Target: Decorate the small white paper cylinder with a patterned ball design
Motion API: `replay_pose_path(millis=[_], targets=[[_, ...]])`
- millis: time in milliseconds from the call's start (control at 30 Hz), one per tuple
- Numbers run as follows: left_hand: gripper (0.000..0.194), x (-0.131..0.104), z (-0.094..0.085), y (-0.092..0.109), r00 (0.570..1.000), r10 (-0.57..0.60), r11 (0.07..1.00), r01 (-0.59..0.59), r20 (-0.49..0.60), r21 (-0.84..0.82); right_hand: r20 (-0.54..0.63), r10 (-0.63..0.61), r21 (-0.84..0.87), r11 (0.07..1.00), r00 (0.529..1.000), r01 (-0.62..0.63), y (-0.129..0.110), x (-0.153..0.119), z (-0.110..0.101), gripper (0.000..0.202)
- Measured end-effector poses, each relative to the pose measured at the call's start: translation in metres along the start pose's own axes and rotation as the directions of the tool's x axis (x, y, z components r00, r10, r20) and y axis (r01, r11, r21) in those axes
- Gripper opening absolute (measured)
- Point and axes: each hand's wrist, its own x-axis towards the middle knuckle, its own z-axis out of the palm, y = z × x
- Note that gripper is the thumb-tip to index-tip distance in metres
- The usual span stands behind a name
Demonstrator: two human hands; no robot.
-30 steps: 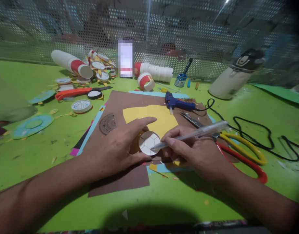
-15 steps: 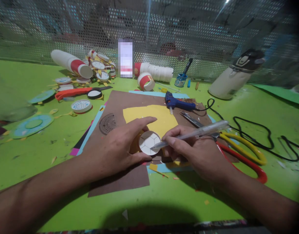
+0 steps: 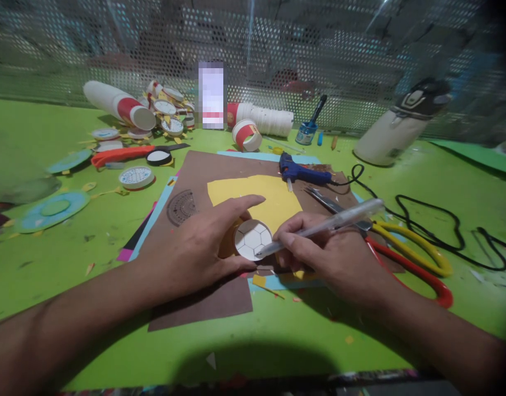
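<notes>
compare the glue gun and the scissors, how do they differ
The glue gun is blue with a black cord trailing off it; the scissors have red and yellow loop handles and no cord. The glue gun lies farther from the hands, on the brown paper; the scissors lie beside the right hand. Both lie flat, untouched.

Lighting: dim, overhead, from far side. Shadows: soft, on green bench [image 3: 71, 258] near both forearms. Glare: streaks on far mesh [image 3: 360, 66]. Blur: left edge. Vignetting: dark right corners. Distortion: wide-angle bowing.
</notes>
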Motion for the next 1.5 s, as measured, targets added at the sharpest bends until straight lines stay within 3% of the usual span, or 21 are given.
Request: replay_pose_path(millis=[1500], targets=[[0.074,0.0003,-0.0019,0.0020,1.000,-0.020,1.000,0.020,0.018,-0.012,0.002,-0.015,0.010,1.000,1.000,0.015,-0.0014,-0.0007,0.0000,0.013]])
